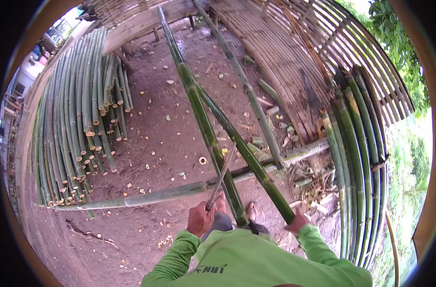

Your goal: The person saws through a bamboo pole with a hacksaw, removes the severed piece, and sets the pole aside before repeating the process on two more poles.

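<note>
My left hand (201, 218) is closed around the handle end of a long, narrow blade like a machete (222, 176), which points up and forward beside a green bamboo pole (209, 138). That pole's near end is at my waist. My right hand (298, 222) grips the near end of a second green bamboo pole (256, 167). Farther off, the two poles meet and seem to overlap. Both pass over a bamboo pole lying crosswise (146, 198) near my feet. The blade's handle is hidden in my fist.
Cut bamboo poles (84, 100) lie stacked at left, ends toward me. More poles (356, 167) lean at right beside a bamboo slat platform (275, 62). A greyish pole (246, 88) slopes across the ground. Bamboo scraps and dry husks (313, 189) litter the dirt.
</note>
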The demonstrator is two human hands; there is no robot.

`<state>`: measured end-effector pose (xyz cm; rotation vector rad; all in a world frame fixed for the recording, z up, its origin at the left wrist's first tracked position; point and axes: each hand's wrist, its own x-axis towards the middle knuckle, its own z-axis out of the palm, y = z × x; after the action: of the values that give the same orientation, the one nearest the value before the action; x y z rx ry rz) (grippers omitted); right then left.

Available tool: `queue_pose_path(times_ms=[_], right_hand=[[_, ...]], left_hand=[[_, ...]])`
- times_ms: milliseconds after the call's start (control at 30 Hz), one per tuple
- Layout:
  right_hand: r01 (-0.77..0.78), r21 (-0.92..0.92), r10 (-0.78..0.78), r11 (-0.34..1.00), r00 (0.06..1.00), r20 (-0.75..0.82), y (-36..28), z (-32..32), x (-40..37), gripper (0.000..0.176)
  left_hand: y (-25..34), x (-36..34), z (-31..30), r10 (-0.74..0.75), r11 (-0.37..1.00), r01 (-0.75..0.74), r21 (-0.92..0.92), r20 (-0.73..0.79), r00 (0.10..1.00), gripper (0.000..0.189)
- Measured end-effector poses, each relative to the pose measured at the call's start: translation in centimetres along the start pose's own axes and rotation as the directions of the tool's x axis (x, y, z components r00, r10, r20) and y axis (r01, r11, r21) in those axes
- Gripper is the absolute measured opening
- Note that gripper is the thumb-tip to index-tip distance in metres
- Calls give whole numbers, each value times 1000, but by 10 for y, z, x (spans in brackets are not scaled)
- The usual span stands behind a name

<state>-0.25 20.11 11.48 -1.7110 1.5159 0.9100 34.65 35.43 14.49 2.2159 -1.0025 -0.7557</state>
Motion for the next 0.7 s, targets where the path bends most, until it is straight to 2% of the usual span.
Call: queue_pose_path(times_ms=[33,67,167,200,333,433,467,500,567,633,667,700], right_hand=[[58,34,-55,998,994,-91,53,31,-9,99],[34,20,-33,999,998,-57,74,31,-40,81],[-87,296,160,951,960,-229,103,69,-62,65],[-30,282,111,959,955,-276,107,78,-55,59],[-96,253,161,963,954,-251,83,75,-59,59],[8,329,77,944,966,-247,103,124,-15,63],[-73,302,122,950,982,-147,104,131,0,68],[-18,415,101,910,978,-181,125,179,38,71],[-44,459,101,888,990,-100,113,183,55,72],[24,437,16,899,996,-89,100,187,76,78],[87,388,-33,917,989,-145,88,187,88,80],[116,444,-48,888,986,-162,67,173,91,76]], left_hand=[[-1,-1,3,-3,1000,3,-2,8,1000,30],[-1,2,7,1,1000,-1,-7,10,1000,32],[8,3,22,-30,1000,30,-3,24,999,35],[15,2,25,-44,999,44,-10,27,999,36],[26,4,35,-67,993,63,101,34,997,36],[25,-1,40,-6,989,6,149,4,1000,36],[27,-3,39,-4,988,1,157,18,1000,36],[30,-4,39,-3,987,-2,162,28,1000,36],[38,-10,41,-2,984,-5,177,38,999,36],[48,-14,43,3,981,-11,195,40,999,36],[50,-16,44,-12,980,3,199,46,999,36],[52,-18,44,-27,979,15,205,55,998,36]])
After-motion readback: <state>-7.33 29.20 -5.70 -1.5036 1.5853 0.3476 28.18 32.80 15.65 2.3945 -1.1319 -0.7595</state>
